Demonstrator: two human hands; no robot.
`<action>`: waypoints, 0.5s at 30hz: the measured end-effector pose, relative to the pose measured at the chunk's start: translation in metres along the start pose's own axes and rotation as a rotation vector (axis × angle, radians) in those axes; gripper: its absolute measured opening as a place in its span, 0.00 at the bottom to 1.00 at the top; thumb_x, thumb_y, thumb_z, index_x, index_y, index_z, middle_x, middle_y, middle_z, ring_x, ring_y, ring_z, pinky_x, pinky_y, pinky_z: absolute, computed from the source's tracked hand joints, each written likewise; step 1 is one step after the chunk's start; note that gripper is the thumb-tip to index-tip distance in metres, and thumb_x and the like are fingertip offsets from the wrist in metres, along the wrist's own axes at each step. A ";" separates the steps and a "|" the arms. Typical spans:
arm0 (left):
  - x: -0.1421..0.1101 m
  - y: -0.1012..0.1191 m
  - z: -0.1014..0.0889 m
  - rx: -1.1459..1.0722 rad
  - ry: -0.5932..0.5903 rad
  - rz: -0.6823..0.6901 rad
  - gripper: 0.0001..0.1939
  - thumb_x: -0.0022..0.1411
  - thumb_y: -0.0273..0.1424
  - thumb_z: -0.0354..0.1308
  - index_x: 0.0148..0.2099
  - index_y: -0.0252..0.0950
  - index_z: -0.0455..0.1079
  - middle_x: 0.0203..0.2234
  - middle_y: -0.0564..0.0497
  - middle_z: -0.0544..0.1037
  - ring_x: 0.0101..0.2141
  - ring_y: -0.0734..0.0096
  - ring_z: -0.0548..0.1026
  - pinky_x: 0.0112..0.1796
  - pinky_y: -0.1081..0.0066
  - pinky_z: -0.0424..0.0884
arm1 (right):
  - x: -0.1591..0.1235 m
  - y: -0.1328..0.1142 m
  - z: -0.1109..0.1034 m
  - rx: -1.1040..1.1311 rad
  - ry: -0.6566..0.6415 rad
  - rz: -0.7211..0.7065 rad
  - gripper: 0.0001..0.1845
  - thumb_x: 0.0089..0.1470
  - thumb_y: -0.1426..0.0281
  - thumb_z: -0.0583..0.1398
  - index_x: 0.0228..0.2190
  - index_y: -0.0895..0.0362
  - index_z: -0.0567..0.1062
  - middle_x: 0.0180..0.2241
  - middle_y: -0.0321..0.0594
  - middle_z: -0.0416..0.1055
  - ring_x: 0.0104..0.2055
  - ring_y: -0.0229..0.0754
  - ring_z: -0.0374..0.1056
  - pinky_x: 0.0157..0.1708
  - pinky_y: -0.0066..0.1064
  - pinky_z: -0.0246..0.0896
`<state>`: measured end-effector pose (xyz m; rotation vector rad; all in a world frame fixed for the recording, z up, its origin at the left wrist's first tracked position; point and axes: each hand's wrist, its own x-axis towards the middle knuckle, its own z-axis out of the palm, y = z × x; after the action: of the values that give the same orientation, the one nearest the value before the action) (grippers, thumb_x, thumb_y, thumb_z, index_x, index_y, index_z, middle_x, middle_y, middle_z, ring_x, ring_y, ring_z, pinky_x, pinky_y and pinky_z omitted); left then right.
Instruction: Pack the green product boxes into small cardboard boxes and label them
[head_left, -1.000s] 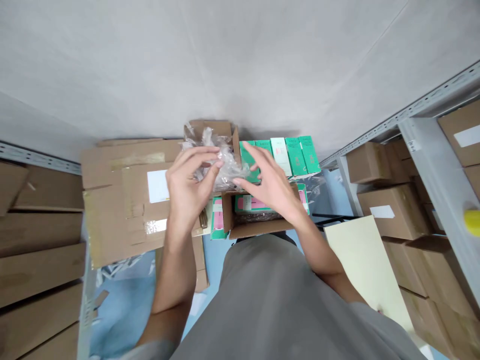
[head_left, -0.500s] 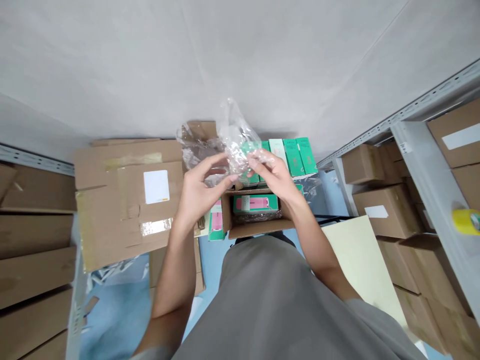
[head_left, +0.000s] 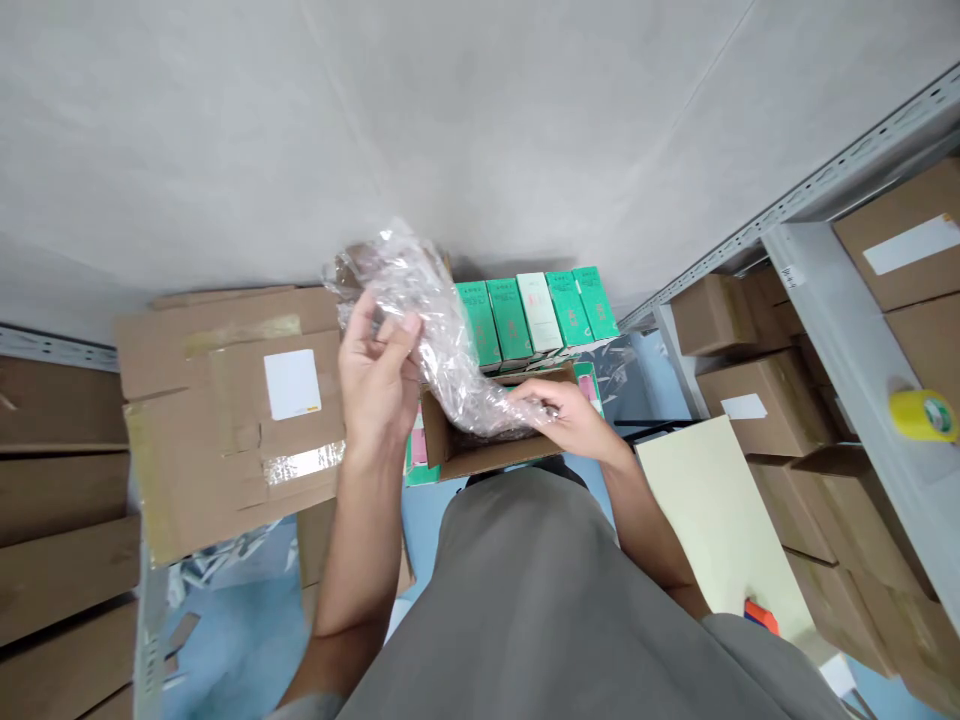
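A crumpled length of clear plastic wrap (head_left: pixel 450 365) stretches between my two hands. My left hand (head_left: pixel 381 365) grips its upper left part, thumb and fingers closed on it. Lower down, my right hand (head_left: pixel 566 415) pinches the other end over the opening of a small cardboard box (head_left: pixel 480 462). The wrap and my right hand cover most of what lies inside that box. Behind it, several green cartons (head_left: pixel 510 318) stand in a row with one white carton (head_left: pixel 539 312) among them. Parts of green-and-pink cartons (head_left: pixel 587 384) show beside the box.
A large flattened cardboard piece (head_left: pixel 202 430) with a white label lies at left. Shelves of brown boxes (head_left: pixel 757 405) line the right, and more boxes (head_left: pixel 64 490) the left. A yellow tape roll (head_left: pixel 922 415) sits on the right shelf post. A pale board (head_left: pixel 724 520) lies at lower right.
My right hand has moved down to the box opening, drawing the plastic wrap out long. My left hand has shifted slightly left with its part. The pink-and-green carton inside the box is now covered.
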<state>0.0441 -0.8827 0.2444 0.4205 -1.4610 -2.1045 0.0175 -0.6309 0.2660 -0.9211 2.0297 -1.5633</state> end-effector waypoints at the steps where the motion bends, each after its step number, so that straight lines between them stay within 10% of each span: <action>1: 0.001 -0.002 -0.005 -0.023 0.035 0.013 0.26 0.59 0.45 0.83 0.55 0.46 0.81 0.49 0.51 0.85 0.46 0.68 0.82 0.53 0.62 0.78 | -0.008 0.003 -0.004 -0.025 0.078 0.038 0.16 0.72 0.55 0.64 0.43 0.54 0.85 0.44 0.43 0.87 0.47 0.48 0.83 0.50 0.39 0.80; 10: 0.004 -0.029 -0.070 -0.062 0.244 0.053 0.18 0.63 0.39 0.79 0.48 0.43 0.76 0.39 0.60 0.83 0.34 0.77 0.75 0.38 0.69 0.70 | -0.069 0.009 -0.045 -0.231 0.629 0.182 0.14 0.63 0.55 0.68 0.36 0.52 0.83 0.37 0.41 0.85 0.41 0.51 0.82 0.45 0.41 0.79; 15: -0.001 -0.002 -0.073 0.019 0.314 0.033 0.18 0.53 0.37 0.77 0.42 0.41 0.74 0.38 0.56 0.81 0.36 0.73 0.74 0.42 0.68 0.75 | -0.084 0.001 -0.062 -0.256 0.506 0.143 0.15 0.61 0.53 0.70 0.37 0.51 0.83 0.36 0.42 0.84 0.38 0.50 0.79 0.40 0.41 0.77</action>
<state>0.0829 -0.9372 0.2156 0.6942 -1.2960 -1.8978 0.0333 -0.5282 0.2766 -0.4725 2.6276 -1.5984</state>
